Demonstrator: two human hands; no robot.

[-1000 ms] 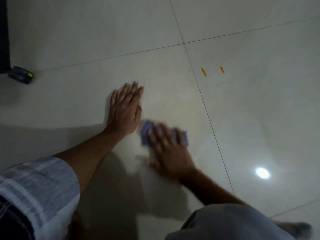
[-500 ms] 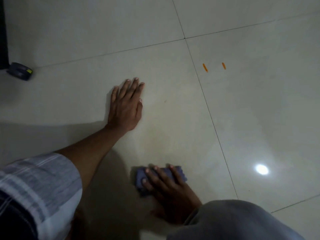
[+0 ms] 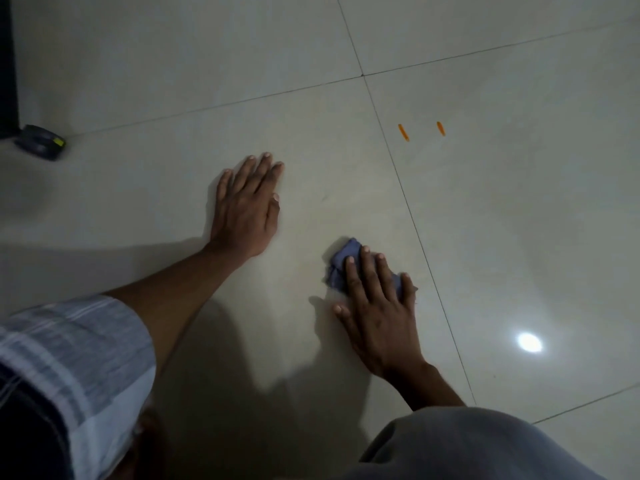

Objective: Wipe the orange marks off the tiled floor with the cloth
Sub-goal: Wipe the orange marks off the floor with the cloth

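Two short orange marks, one point(image 3: 403, 133) and another point(image 3: 441, 128), lie side by side on the pale tiled floor point(image 3: 519, 220), just right of a grout line. My right hand point(image 3: 379, 306) presses flat on a crumpled blue-purple cloth point(image 3: 341, 268) on the tile left of that line, well below the marks. Fingers cover most of the cloth. My left hand point(image 3: 247, 206) rests palm down on the floor, fingers spread, holding nothing, to the left of the cloth.
A small dark device with a yellow patch point(image 3: 41, 142) sits on the floor at the far left, beside a dark upright edge point(image 3: 7, 64). A bright light reflection point(image 3: 529, 342) shines on the right tile. My knees fill the bottom corners.
My right hand slid the cloth toward me, then back away and to the right, nearer the grout line. My left hand stayed planted.
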